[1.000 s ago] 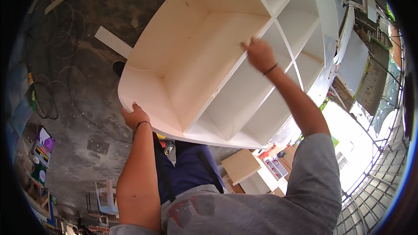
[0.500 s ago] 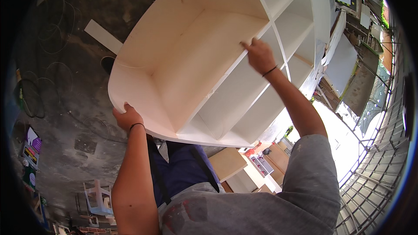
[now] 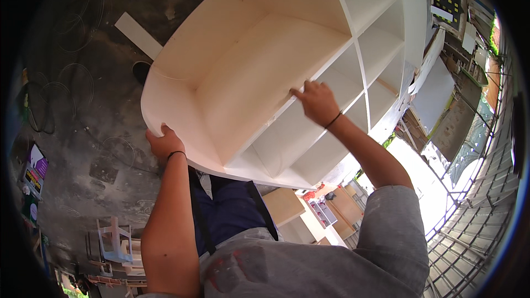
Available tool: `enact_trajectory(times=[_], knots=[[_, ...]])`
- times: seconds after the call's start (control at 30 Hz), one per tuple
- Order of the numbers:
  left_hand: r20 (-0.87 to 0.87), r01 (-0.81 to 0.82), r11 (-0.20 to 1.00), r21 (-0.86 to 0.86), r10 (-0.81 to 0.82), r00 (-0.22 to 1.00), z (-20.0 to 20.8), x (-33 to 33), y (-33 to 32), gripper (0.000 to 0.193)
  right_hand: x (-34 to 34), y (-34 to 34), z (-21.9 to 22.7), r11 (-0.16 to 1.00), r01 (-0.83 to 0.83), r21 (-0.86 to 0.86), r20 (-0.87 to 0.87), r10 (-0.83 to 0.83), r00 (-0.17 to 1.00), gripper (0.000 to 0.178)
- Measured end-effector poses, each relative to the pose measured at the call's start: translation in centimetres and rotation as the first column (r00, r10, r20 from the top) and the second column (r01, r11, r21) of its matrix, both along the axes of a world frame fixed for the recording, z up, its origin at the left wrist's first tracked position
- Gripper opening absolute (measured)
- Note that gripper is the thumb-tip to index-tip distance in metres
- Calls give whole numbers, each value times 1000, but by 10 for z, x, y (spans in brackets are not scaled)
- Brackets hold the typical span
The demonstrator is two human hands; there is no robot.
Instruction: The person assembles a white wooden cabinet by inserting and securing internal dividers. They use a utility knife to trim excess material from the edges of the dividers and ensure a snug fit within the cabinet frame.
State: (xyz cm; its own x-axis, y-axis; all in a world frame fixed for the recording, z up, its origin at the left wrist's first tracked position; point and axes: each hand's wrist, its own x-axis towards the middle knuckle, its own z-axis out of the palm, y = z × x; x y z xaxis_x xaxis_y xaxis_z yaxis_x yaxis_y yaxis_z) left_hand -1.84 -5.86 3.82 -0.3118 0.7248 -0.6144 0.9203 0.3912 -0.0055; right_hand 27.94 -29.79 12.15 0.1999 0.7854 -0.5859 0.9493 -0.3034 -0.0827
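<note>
A large white shelf cabinet (image 3: 259, 72) with several open compartments fills the middle of the view. My left hand (image 3: 166, 143) grips its near-left rim, thumb on the inner face and fingers hidden underneath. My right hand (image 3: 317, 103) is closed at the long front edge of a divider board (image 3: 271, 121), with thumb and fingers at that edge. Whatever it may hold between the fingertips is hidden or too small to make out. Both wrists wear a thin dark band.
A narrow white board (image 3: 138, 36) lies on the dark floor beyond the cabinet's left side. Loose cables trail over the floor at left. A light blue stool (image 3: 115, 245) stands lower left. Boards and panels (image 3: 433, 91) lean at right, near a metal lattice (image 3: 469, 243).
My right hand has slid along the divider's edge, toward me and to the left. My left hand keeps its grip on the rim. The whole view has shifted slightly.
</note>
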Motion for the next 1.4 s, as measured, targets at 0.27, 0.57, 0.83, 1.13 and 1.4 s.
enact_trajectory(times=[0.27, 0.57, 0.83, 1.13, 1.4], knots=[[69, -42, 999, 3, 42, 997, -2, -1, -2, 54, 109, -4, -5, 981, 193, 15, 327, -187, 926, 37], [53, 2, 1000, 0, -2, 999, -2, -2, -1, 51, 123, 5, 4, 973, 216, -83, 379, -170, 910, 39], [44, -14, 1000, -7, 14, 999, -4, -7, -4, 51, 31, 16, 13, 983, 78, -166, 32, -74, 997, 35], [5, -6, 1000, 8, 6, 1000, -2, -2, -3, 53, 49, 0, -3, 989, 141, 39, 157, -145, 977, 36], [-14, 12, 1000, 4, -12, 1000, -5, -3, -1, 52, 110, 10, 1, 973, 221, -62, 345, -187, 920, 36]])
